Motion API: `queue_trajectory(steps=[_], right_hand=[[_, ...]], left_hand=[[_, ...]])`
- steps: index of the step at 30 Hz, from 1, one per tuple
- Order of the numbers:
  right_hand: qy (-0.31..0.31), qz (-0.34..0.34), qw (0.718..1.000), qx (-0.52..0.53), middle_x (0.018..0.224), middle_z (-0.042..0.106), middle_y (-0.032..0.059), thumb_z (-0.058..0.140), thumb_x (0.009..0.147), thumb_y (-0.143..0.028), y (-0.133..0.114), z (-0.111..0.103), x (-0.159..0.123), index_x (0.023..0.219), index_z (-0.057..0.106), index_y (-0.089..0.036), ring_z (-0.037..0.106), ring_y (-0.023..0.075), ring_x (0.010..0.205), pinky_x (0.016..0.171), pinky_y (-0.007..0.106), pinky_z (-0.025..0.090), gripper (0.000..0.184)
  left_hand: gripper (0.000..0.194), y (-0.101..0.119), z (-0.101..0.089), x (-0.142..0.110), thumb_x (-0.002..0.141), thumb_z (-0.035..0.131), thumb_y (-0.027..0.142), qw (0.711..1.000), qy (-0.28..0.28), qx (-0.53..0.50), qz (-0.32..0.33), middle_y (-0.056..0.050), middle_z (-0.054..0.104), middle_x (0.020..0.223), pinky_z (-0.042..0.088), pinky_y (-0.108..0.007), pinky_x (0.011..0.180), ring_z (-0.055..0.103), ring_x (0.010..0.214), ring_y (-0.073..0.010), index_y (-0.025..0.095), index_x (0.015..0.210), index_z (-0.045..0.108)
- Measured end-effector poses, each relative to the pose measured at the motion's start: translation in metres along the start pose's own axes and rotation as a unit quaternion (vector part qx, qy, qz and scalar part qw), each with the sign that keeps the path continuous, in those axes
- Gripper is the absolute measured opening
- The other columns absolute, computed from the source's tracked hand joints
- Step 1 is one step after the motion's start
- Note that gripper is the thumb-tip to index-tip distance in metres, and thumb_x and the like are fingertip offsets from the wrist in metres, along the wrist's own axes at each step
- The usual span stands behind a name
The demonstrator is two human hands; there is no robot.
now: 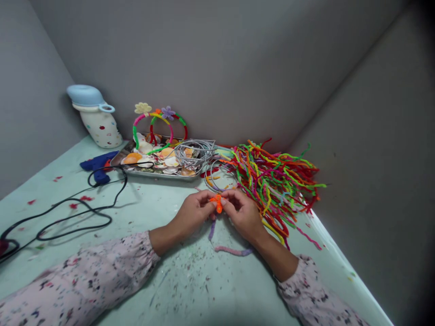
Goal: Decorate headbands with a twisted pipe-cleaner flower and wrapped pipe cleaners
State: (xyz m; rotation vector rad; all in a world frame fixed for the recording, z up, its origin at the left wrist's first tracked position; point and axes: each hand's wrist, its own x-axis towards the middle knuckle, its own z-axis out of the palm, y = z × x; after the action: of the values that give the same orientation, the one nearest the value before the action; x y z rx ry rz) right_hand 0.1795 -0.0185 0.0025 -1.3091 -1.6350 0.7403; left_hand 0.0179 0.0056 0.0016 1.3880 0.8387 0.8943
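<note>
Between the fingertips of both hands is a small orange pipe-cleaner shape [218,204], looped into petal-like lobes. My left hand [195,208] pinches its left side, and my right hand [241,209] pinches the right side. Just below them on the table lies a pink and purple pipe-cleaner strip [231,250], part of it running up under my left fingers. Behind my hands rests a ring of grey wire [220,175]. Close beyond my right hand spreads a big heap of coloured pipe cleaners [275,176].
A metal tray [163,175] holds shells, coiled grey wire [193,153] and flower-topped rings [152,131] at the back. Left of it are a blue glue gun [100,165], its black cable [108,217] and a white bottle [98,122]. Grey walls surround the table [190,280].
</note>
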Motion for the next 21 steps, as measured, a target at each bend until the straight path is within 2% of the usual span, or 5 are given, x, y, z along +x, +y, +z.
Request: queue_trajectory(steps=[9,21], right_hand=[[0.005,-0.016,0.999,-0.046,0.076,0.061,0.0017,0.054,0.081,-0.023,0.0002,0.0013,0.0013,0.087,0.061,-0.018,0.056,0.0124,0.062,0.058,0.024,0.045,0.01],[0.003,0.023,0.999,-0.028,0.07,0.061,-0.0009,0.053,0.077,-0.018,-0.0012,0.0017,0.0025,0.079,0.06,-0.018,0.054,0.0114,0.06,0.057,0.022,0.042,0.006]], left_hand=[[0.015,-0.0073,0.0004,-0.0004,0.081,0.052,0.024,0.997,-0.012,0.078,0.008,0.0,0.058,0.061,0.038,-0.022,0.054,0.052,0.056,-0.011,0.014,0.084,0.062],[0.015,-0.0108,-0.0001,0.0001,0.081,0.051,0.023,0.994,-0.016,0.107,0.009,-0.001,0.06,0.063,0.038,-0.022,0.053,0.054,0.057,-0.0117,0.014,0.084,0.062]])
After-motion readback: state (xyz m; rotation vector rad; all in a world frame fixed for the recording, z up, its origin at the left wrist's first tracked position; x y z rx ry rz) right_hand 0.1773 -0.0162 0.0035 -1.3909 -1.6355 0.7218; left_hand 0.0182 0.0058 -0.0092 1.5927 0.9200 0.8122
